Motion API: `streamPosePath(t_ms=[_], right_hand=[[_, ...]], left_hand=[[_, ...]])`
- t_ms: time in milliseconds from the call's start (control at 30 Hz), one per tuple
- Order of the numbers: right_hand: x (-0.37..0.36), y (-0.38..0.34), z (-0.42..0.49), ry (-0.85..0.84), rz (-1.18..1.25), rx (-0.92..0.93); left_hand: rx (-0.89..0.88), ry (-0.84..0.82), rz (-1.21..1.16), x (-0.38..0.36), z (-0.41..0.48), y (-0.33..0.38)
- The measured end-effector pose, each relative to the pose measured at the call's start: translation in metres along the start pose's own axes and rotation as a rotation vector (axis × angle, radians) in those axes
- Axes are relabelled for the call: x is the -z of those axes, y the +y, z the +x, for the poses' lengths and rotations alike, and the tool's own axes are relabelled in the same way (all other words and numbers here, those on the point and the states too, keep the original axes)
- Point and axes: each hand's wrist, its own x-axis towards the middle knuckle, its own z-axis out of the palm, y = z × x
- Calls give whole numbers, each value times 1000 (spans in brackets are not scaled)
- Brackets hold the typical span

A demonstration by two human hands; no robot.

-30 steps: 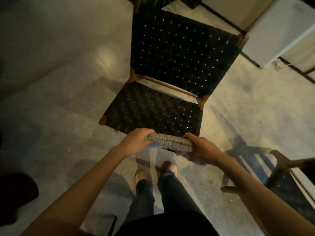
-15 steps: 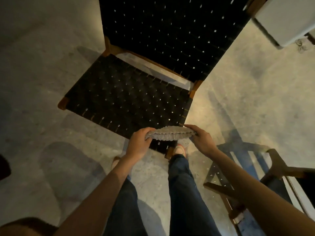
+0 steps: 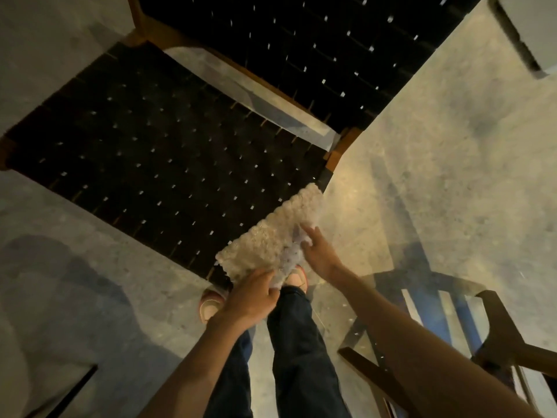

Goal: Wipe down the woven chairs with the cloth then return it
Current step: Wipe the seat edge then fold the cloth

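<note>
Cloth [image 3: 271, 233]: pale, nubbly, rectangular; spread open with its broad face up toward the camera.
Long axis: diagonal, from the near-left corner at the left hand up to the far-right corner; far end pointing toward the wooden back post [image 3: 340, 149].
Place: over the woven chair [image 3: 156, 152], along the seat's right-side edge from its nearest corner toward the back; outer edge out over the floor [image 3: 452, 182]. Resting on the weave or held just above it: impossible to tell.
Left hand [image 3: 250, 300]: at the cloth's near corner, fingers [image 3: 265, 277] curled over the top, corner gripped.
Right hand [image 3: 321, 254]: beside the cloth's outer edge, fingers [image 3: 307, 233] stretched nearly straight, tips touching the edge, nothing clasped.
Chair: black webbing on a wooden frame, backrest [image 3: 301, 40] at the top of the view.
Blurred: cloth's outer edge and the right fingertips, both smeared.
Cut off: upper backrest; seat's left corner; second chair [image 3: 497, 342] at lower right, only frame and slats showing; white object [image 3: 536, 25] in the top right corner.
Hidden: cloth's near corner under the left hand; seat's nearest corner under the cloth; part of one shoe [image 3: 298, 277] behind cloth and hand.
Below the hands: dark trousers [image 3: 295, 342], other shoe [image 3: 211, 306] on the floor.
</note>
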Motion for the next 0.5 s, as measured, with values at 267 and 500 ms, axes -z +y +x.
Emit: streamPosePath(t_ms=[267,500], right_hand=[[-76,-15,61,434,244,-147],[-48,0,114,768,166,-64]], left_hand=[[-36,501,-64,18,29,-40],[-110,522,0,40,106,-30]])
